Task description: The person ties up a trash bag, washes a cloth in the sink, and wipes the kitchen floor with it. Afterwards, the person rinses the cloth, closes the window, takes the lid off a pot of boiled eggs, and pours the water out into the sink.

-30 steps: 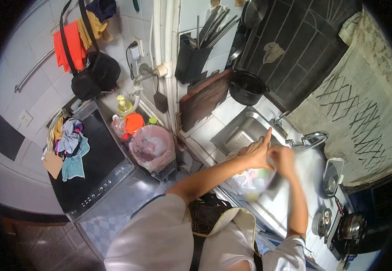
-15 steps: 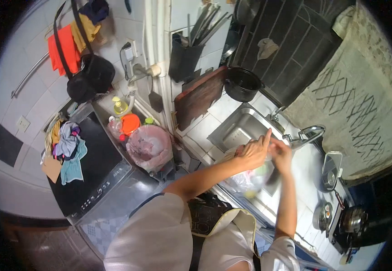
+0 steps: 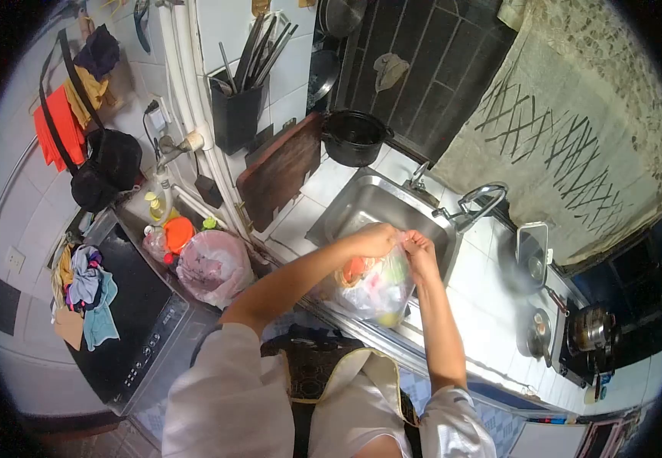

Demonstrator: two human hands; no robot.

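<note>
Since the earlier frames, your left hand has lost its pointing finger and curled shut, and your view has swung so that the sink sits further left. The clear plastic bag is at the sink's front edge, bulging and creased; you can see orange-red, green and yellow contents through its glossy film, and whether it rests or hangs cannot be told. Your right hand pinches the gathered top, fingers together on the film, and your left is clamped on that top just beside it. Behind the bag lies the brushed steel sink, rectangular with rounded corners, with an arched chrome faucet on its right. White square tiles face the counter. Beyond the sink stand a round black pot and a dark reddish-brown board, leaning. To your left, a pink plastic-lined bin stands beside a black-topped washing machine, whose panel bears pale marks too small to read. Black crosshatched strokes cover the pale, wrinkled curtain.
</note>
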